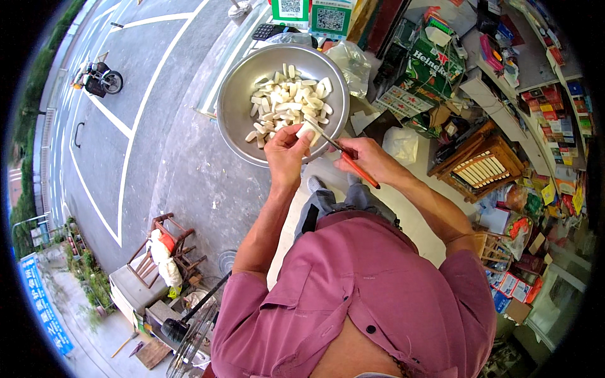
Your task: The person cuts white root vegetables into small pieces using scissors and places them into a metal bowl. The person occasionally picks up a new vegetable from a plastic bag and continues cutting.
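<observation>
A wide metal bowl (228, 129) sits in front of me, with many peeled, pale cream-white pieces (287, 97) of what looks like a root vegetable heaped in it. Over its near rim, my left hand (287, 154) pinches one white piece (307, 133) between thumb and fingers. My right hand (370, 159) is closed round a slim knife with an orange-red handle (362, 171). The narrow blade slants up and left, against or just beside the held piece; exact contact cannot be made out. The handle's end sticks out below my right hand.
Past the bowl stand printed code signs (331, 20) and a dark calculator (271, 31). Clear plastic bags (350, 66), green cartons (432, 63) and a wooden box (476, 164) crowd the right. Wooden stools (173, 242) stand lower left; a motorcycle (101, 79) is parked outside.
</observation>
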Motion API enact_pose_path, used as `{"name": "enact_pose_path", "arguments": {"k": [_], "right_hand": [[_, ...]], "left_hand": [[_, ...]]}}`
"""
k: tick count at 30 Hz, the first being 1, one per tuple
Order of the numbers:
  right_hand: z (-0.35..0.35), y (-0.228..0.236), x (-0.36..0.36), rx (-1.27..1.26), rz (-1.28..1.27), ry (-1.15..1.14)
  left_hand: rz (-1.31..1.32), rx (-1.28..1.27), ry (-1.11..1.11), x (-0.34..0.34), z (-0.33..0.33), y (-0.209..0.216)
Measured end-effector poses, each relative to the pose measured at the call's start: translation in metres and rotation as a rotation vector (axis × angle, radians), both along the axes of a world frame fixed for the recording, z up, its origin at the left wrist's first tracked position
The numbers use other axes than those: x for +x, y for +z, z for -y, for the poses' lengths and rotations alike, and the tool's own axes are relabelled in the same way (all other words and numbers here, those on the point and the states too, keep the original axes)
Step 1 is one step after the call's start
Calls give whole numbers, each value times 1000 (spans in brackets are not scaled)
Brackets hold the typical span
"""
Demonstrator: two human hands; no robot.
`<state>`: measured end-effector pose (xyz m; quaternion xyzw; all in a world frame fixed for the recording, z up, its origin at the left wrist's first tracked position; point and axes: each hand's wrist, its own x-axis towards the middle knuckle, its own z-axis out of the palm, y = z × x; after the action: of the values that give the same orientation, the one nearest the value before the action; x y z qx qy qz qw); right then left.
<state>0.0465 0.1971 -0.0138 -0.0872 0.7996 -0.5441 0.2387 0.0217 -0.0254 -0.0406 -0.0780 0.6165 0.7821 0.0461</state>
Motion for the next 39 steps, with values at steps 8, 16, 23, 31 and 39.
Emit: {"name": "enact_pose_path", "arguments": {"k": [8,16,23,31,39], "right_hand": [[-3,19,2,-106,306,-81],[1,0,6,-172,56,31],[-2,14,6,-136,310,-26],[0,8,11,-291,221,-32],[3,12,5,-161,292,-47]], "left_hand": [[150,315,2,0,9,-1],[57,270,55,5,5,3],[109,270,80,8,5,4],[88,259,115,7,5,5],[109,158,52,1,13,-5]]}}
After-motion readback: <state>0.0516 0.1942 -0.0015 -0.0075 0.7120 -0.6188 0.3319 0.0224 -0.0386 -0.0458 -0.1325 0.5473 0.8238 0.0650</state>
